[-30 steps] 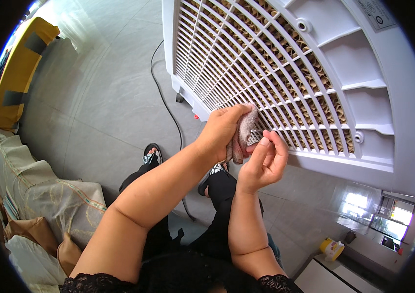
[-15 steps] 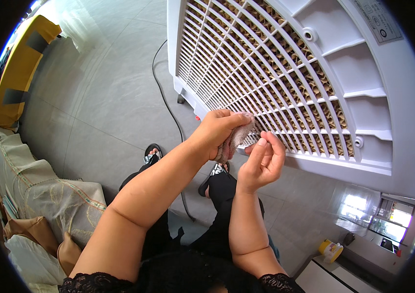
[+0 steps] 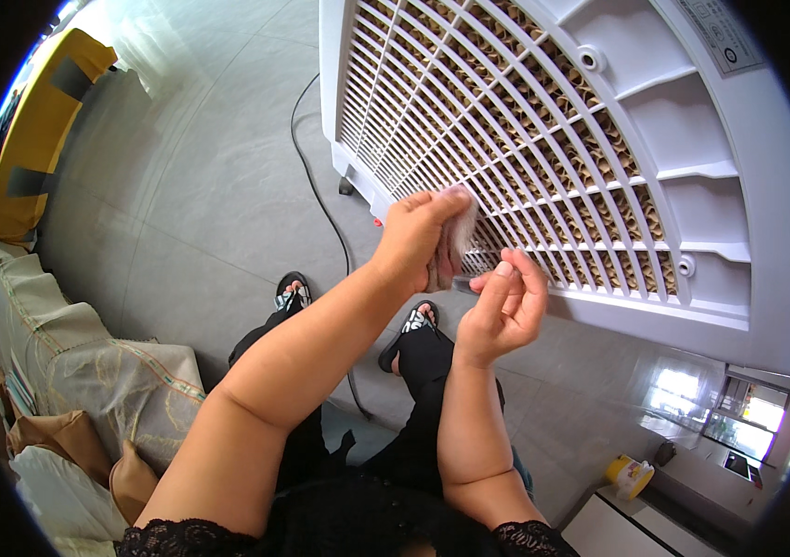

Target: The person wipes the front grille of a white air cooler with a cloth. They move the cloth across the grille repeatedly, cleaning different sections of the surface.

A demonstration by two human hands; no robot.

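Note:
A crumpled, pale pinkish cloth [image 3: 455, 237] is bunched in my left hand [image 3: 413, 237], whose fingers are closed round it. The cloth is against the lower left part of a white slatted grille [image 3: 506, 176], through which a brown honeycomb pad [image 3: 632, 223] shows. Beside it, my right hand [image 3: 504, 311] is curled with thumb and index finger pinched together, close to the grille's lower edge. Whatever those fingertips hold, if anything, is too small to make out. The grille belongs to a large white appliance [image 3: 776, 195] that looks like an air cooler.
A black cable [image 3: 320, 200] runs across the grey tiled floor [image 3: 200, 186] past my sandalled feet [image 3: 418, 320]. At the left are a yellow box-like object [image 3: 37, 139] and a fabric-covered piece of furniture [image 3: 97, 362] with bags. A yellow-and-white tub [image 3: 632, 476] stands at the lower right.
My left hand and the cloth have shifted slightly up along the grille. The right hand keeps nearly the same place and pinched shape.

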